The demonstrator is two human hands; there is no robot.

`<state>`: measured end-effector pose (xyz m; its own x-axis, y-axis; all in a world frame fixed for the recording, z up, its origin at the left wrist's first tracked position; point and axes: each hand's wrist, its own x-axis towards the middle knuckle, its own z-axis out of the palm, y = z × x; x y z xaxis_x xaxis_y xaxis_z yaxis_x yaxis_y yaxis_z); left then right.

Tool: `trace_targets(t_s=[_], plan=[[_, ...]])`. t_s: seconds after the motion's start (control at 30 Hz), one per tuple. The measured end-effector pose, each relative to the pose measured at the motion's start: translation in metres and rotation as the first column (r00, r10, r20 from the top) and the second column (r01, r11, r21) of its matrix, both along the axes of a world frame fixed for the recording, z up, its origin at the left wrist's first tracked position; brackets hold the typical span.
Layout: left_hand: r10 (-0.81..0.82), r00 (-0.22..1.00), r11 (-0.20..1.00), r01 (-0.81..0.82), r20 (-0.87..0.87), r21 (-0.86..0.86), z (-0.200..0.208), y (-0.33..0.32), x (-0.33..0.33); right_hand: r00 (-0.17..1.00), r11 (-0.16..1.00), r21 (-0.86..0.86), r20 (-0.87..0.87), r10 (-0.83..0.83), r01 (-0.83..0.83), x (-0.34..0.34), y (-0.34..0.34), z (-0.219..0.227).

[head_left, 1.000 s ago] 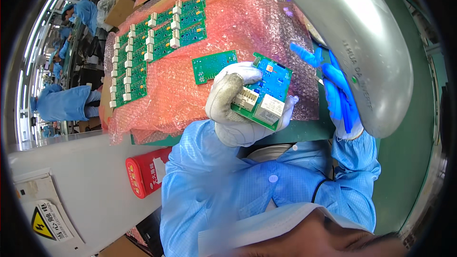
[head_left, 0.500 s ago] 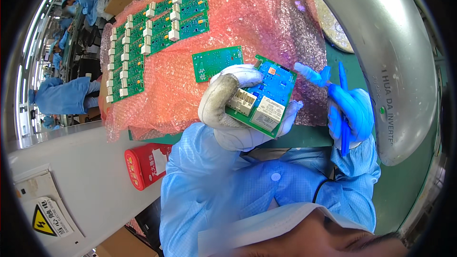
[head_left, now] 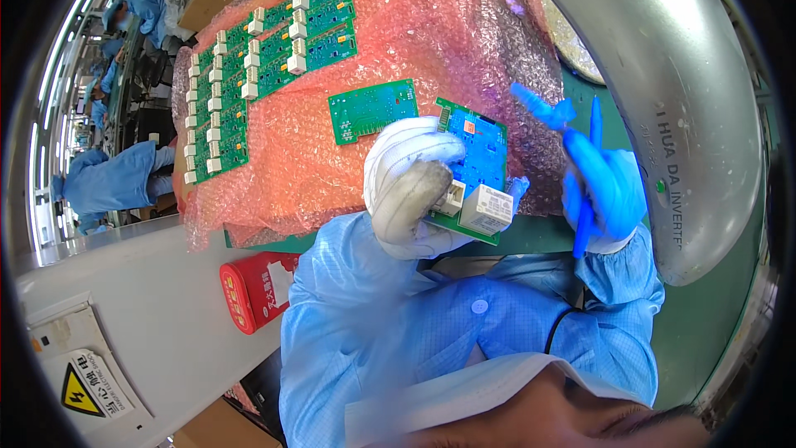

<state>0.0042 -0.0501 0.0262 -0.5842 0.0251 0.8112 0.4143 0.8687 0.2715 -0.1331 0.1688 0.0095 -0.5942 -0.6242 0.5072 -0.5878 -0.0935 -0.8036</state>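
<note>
Gloved hands at a bench, with a populated circuit board (head_left: 482,153) held in front of the body. The left hand (head_left: 410,182) is closed on the board's left edge, gripping it beside a white connector (head_left: 454,197); a white box-shaped component (head_left: 487,209) occupies the near end. The board's long axis runs roughly away from the torso, its far end inclined slightly left. The right hand (head_left: 609,195), well apart from the board and to its right, is folded around a slim blue pen-like tool (head_left: 584,228), whose upper end points away from the body; the left hand is therefore the nearer. Just beyond the left glove, a second green board (head_left: 373,110) lies on pink bubble wrap (head_left: 290,137); whether glove and board touch cannot be told.
</note>
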Motion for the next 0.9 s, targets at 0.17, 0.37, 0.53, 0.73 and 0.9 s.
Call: trace_targets(t_s=[0.17,0.37,0.53,0.73,0.9], plan=[[0.028,0.999,1.000,-0.028,0.015,-0.003,0.002,0.003,0.000,0.978,0.999,0.042,-0.209,0.006,0.003,0.001,0.008,0.000],[0.013,0.999,0.999,-0.011,0.044,-0.047,0.006,0.004,0.001,0.897,0.996,0.090,-0.441,0.029,0.013,0.003,-0.004,0.006],[0.032,0.999,0.999,-0.031,0.032,-0.040,0.003,0.007,-0.005,0.893,0.980,0.114,-0.439,-0.100,0.165,0.004,-0.004,0.004],[0.082,0.995,0.774,-0.102,0.061,0.625,0.001,0.016,-0.015,0.857,0.931,0.139,-0.453,-0.244,0.339,0.002,-0.012,0.000],[-0.380,0.859,-0.349,0.211,-0.344,0.913,0.000,-0.011,-0.025,0.840,0.907,0.108,-0.434,-0.325,0.406,-0.004,-0.027,0.000]])
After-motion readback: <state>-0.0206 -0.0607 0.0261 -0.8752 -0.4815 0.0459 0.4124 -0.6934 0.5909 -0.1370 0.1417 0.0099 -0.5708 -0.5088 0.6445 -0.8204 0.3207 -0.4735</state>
